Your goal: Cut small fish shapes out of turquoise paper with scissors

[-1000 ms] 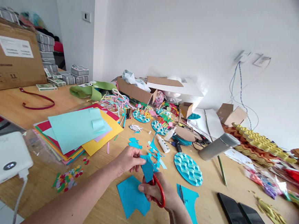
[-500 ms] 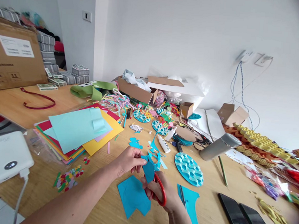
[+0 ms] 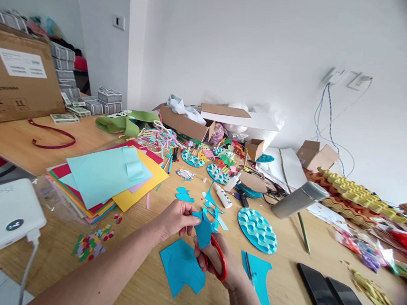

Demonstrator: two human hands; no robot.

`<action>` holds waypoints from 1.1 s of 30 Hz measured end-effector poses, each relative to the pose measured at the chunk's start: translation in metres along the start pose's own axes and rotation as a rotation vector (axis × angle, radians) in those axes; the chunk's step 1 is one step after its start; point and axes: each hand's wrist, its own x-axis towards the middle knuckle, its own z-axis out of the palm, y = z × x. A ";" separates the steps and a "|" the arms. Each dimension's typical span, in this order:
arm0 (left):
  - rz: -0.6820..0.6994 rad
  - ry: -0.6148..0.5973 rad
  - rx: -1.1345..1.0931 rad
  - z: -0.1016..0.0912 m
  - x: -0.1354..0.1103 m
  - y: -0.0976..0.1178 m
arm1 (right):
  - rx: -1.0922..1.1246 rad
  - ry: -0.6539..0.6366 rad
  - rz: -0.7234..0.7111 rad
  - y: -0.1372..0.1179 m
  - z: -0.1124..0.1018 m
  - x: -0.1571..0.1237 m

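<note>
Between the thumb and fingers of my left hand [image 3: 176, 220] is a small piece of blue paper [image 3: 203, 234]. My right hand [image 3: 219, 257] grips red-handled scissors [image 3: 222, 262]; their blades are mostly hidden behind the paper. Below my hands a larger blue sheet [image 3: 182, 269] with a notched edge lies on the table. Just beyond, blue paper scraps [image 3: 214, 215] are scattered, and small cut blue shapes [image 3: 184, 194] lie to their left. A pen [image 3: 249, 267] rests on another blue sheet [image 3: 263, 289] to the right of my right hand.
Coloured paper sheets [image 3: 99, 177] are stacked at left, near a white power bank [image 3: 11, 215]. A wavy-patterned blue disc [image 3: 257, 230], white glue bottle [image 3: 223, 196], grey flask [image 3: 299, 200] and dark phones [image 3: 322, 293] lie at right. Cardboard boxes [image 3: 188, 123] stand along the wall.
The blue paper piece and the scissors have shifted very slightly. My left hand keeps its pinch, and the other things on the table stay where they were.
</note>
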 end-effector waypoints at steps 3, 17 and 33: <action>-0.003 0.004 0.011 0.000 0.000 0.000 | -0.014 0.015 0.008 0.000 -0.001 0.000; -0.001 0.002 -0.028 0.001 -0.001 0.003 | -0.012 0.007 -0.003 -0.002 0.003 0.000; 0.005 -0.016 -0.019 0.000 0.001 -0.001 | 0.027 -0.006 -0.029 -0.002 0.003 -0.001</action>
